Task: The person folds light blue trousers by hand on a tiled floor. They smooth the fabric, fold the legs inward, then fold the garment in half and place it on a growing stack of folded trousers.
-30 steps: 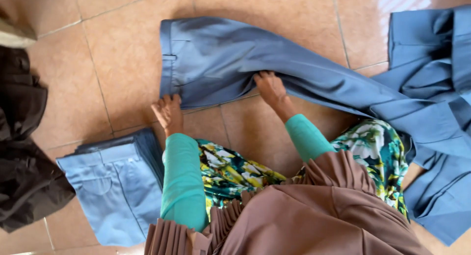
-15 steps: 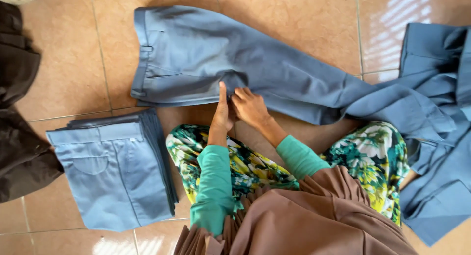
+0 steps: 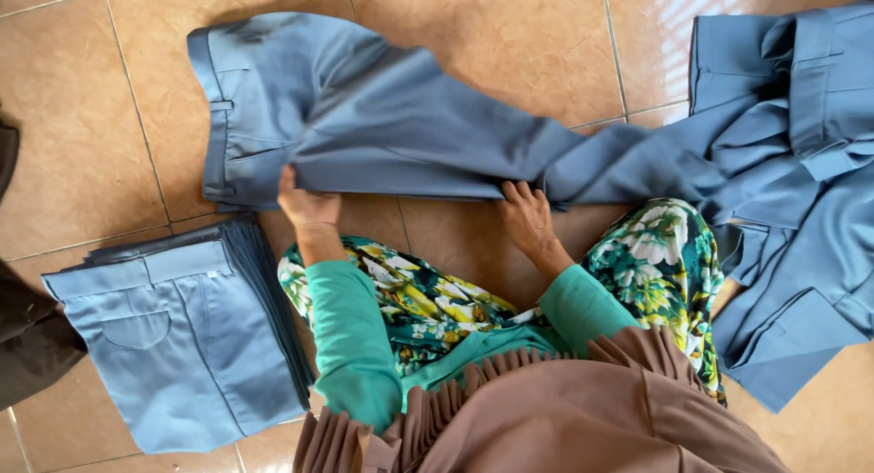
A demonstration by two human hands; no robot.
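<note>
We observe a pair of blue-grey trousers [image 3: 391, 136] laid flat on the tiled floor [image 3: 91, 118], waistband to the left of the head view and the legs running off to the right. The garment lies folded lengthwise, one leg over the other, with some creasing near the seat.

The left hand [image 3: 305, 200] sits at the near edge of the trousers, just below the waistband end. Its fingers curl over the hem of cloth, closed on the edge in a light grip. The right hand [image 3: 526, 213] rests further along the same near edge, about where the legs begin to narrow. Its fingers are pressed down and slightly bent on the fabric; we cannot tell whether they pinch the cloth or merely hold it flat. Both arms wear teal sleeves [image 3: 350, 345].

To the left of the left arm we record a folded stack of lighter blue trousers [image 3: 182, 336], squared off, lying on the floor just beside the person's knee. At the right edge of the view lies a loose heap of blue-grey garments [image 3: 801, 163], unfolded, and the trouser legs run up against it. A dark garment [image 3: 27, 336] shows at the far left edge, touching the folded stack. The person's lap is covered by a floral skirt [image 3: 655, 264] and a pleated brown cloth [image 3: 564, 409].
</note>
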